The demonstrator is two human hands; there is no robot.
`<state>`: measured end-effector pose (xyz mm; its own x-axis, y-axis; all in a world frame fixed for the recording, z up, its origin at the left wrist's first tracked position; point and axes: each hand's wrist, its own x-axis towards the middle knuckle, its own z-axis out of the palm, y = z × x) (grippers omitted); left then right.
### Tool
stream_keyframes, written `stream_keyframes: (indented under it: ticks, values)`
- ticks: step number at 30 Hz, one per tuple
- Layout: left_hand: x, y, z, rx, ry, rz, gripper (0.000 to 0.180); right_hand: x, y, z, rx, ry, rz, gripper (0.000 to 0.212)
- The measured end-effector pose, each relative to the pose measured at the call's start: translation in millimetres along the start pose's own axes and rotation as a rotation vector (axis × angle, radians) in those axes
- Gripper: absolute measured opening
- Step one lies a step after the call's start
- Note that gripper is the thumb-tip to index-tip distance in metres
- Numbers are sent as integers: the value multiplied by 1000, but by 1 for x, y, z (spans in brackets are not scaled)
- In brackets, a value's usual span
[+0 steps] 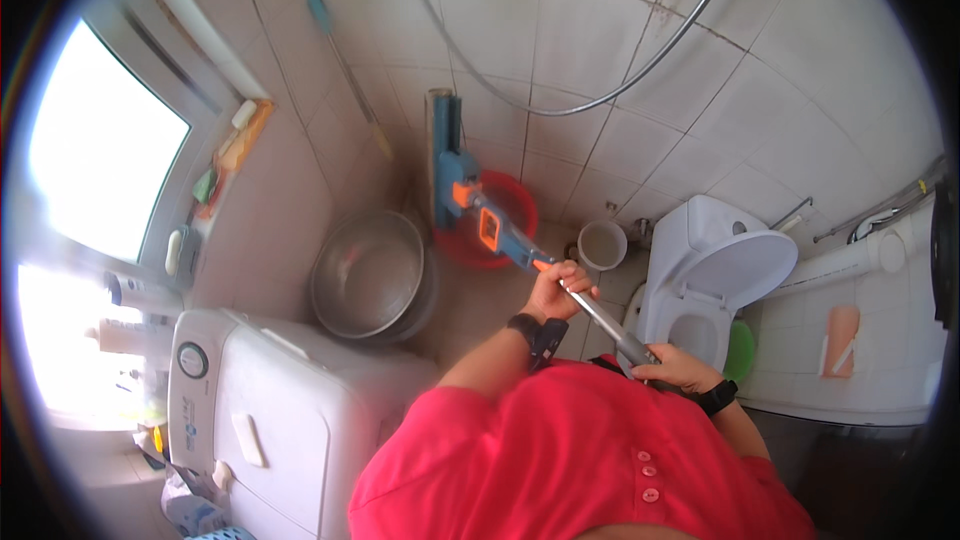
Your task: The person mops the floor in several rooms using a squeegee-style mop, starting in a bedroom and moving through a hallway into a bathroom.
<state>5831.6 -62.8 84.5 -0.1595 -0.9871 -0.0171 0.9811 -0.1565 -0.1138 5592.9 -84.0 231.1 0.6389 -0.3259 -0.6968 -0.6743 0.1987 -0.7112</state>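
A squeeze mop with a blue and orange head and a silver pole slants across the middle of the view. My left hand is wrapped round the pole just below the blue part. Lower down, my right hand grips the grey end of the handle. The mop's long head is raised over a red basin, close to the tiled wall. Both of my wrists wear black bands.
A large metal basin stands left of the red one. The washing machine fills the lower left, beneath a window. To the right are a white bucket, a toilet with raised lid and a green basin. A shower hose loops above.
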Motion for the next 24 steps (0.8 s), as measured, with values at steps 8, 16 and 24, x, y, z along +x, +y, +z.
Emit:
stream_keyframes:
  ticks: [8, 16, 24]
  values:
    - [-60, 56, 60, 1180, 364, -290, 20, 23, 49, 3, -427, 29, -48, 44]
    - [-62, 278, 245, 1870, 442, 696, 31, 42, 106, 2, -283, 3, -129, 46]
    - [66, 375, 426, 2901, 399, 1565, 51, 57, 157, 3, -300, -8, -22, 55]
